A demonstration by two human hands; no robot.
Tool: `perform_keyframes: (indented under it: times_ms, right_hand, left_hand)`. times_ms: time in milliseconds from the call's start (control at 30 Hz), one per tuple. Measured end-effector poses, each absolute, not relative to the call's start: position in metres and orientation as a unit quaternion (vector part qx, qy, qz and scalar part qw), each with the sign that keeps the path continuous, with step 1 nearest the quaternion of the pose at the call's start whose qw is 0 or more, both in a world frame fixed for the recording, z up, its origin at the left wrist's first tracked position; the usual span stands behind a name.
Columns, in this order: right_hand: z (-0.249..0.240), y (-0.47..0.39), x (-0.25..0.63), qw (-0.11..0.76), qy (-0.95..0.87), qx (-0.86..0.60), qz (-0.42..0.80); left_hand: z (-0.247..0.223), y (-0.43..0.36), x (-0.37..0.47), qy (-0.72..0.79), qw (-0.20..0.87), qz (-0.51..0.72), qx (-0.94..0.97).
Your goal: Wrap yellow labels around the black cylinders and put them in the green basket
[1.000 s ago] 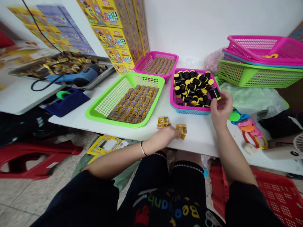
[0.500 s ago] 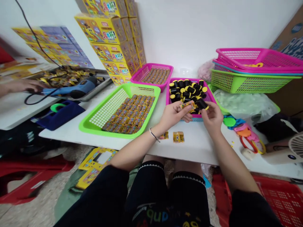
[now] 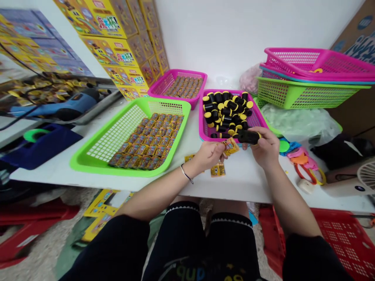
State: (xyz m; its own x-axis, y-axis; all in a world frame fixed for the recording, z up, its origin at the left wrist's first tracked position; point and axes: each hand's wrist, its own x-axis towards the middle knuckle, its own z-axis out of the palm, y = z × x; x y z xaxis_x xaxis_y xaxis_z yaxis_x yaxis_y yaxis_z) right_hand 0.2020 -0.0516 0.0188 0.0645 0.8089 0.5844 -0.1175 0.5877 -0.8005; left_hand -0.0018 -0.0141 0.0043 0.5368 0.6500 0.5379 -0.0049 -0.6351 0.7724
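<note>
My left hand (image 3: 211, 154) pinches a small yellow printed wrapper (image 3: 231, 146) at its edge. In my right hand (image 3: 266, 148) is a black cylinder with a yellow cap (image 3: 248, 137), lying sideways between thumb and fingers. The wrapper and the cylinder are close together but apart. Behind them a pink basket (image 3: 202, 130) holds many loose black cylinders with yellow caps. Another yellow wrapper (image 3: 217, 170) lies flat on the white table, and one more (image 3: 189, 157) shows partly behind my left wrist.
To the left, a green basket (image 3: 76, 164) holds rows of wrapped cylinders; a second pink basket (image 3: 155, 91) behind holds more. Yellow boxes (image 3: 111, 50) are stacked against the wall. Baskets (image 3: 307, 93) are piled at right, near a small fan (image 3: 348, 187). A blue tape dispenser (image 3: 55, 146) stands far left.
My view has shifted, with the left-side things moving further left. My hands have drawn back from over the pink basket, and the wrapper has been turned to show its printed face more.
</note>
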Motion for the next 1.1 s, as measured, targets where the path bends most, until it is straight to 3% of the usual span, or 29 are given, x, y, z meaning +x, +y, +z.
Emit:
perform_keyframes:
  times_ms: [133, 333, 500, 800, 900, 1100]
  right_hand:
    - [0.018, -0.052, 0.208, 0.634, -0.618, -0.288, 0.365]
    - [0.018, -0.050, 0.218, 0.654, -0.614, -0.319, 0.306]
    - [0.016, -0.051, 0.225, 0.606, -0.670, -0.309, 0.298]
    - [0.032, -0.052, 0.229, 0.520, -0.779, -0.331, 0.112]
    - [0.032, -0.051, 0.228, 0.514, -0.778, -0.341, 0.121]
    - [0.026, -0.050, 0.231, 0.525, -0.744, -0.319, 0.262]
  left_hand:
    - [0.004, -0.014, -0.001, 0.194, 0.310, 0.442, 0.819]
    - [0.008, -0.013, -0.003, 0.236, 0.268, 0.424, 0.832]
    - [0.006, -0.008, -0.002, 0.192, 0.207, 0.421, 0.862]
    - [-0.003, -0.001, 0.002, 0.200, 0.103, 0.397, 0.890]
    - [0.000, -0.003, 0.006, 0.206, 0.172, 0.384, 0.883]
    - [0.006, -0.013, 0.010, 0.199, 0.377, 0.415, 0.804]
